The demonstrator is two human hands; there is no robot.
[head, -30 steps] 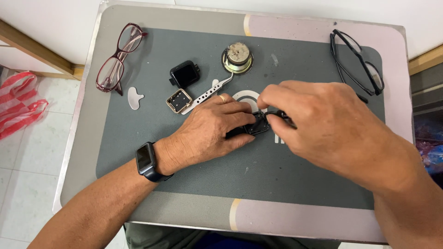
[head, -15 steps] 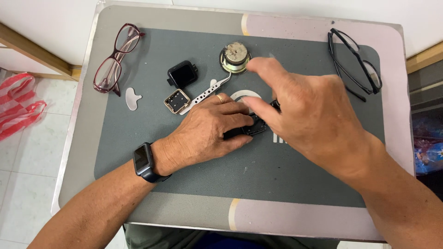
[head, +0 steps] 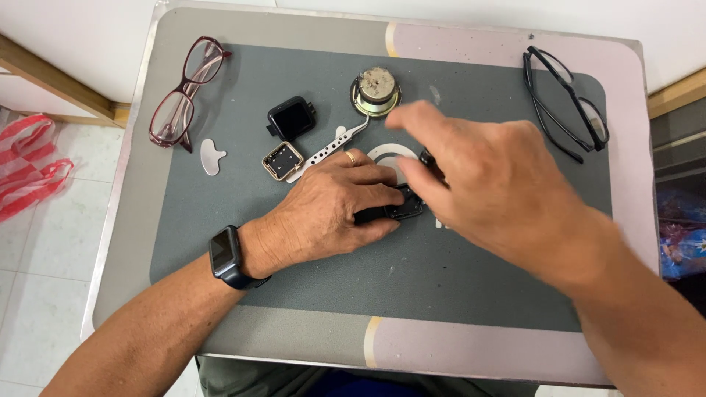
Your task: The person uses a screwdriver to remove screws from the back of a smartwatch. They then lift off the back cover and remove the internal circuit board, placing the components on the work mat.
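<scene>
Black and small, a flat device [head: 390, 212] lies near the middle of the grey mat [head: 456, 279], pinned there under the curled fingers of the left hand [head: 331, 213], which presses it down from the device's left side; a ring shows on one finger and a dark wristwatch [head: 226, 257] sits on that wrist. The right hand [head: 493, 191] hovers just above and to the right of the device, fingers loosely bent and slightly blurred, the index finger stretched toward the top; it seems to grip nothing, though a small dark piece [head: 428, 160] shows beside its fingers and it is unclear whether they touch it.

Up and left of the device lie metal tweezers [head: 323, 151], a square gold-rimmed part [head: 282, 160] and a black square module [head: 291, 117]. Straight above the device sits a round speaker [head: 376, 92]. A small white pick [head: 212, 156] lies further left. Red-framed glasses [head: 184, 92] rest at the far upper left, black-framed glasses [head: 566, 103] at the upper right. A red-and-white striped bag [head: 29, 173] lies on the floor, well left of the device.
</scene>
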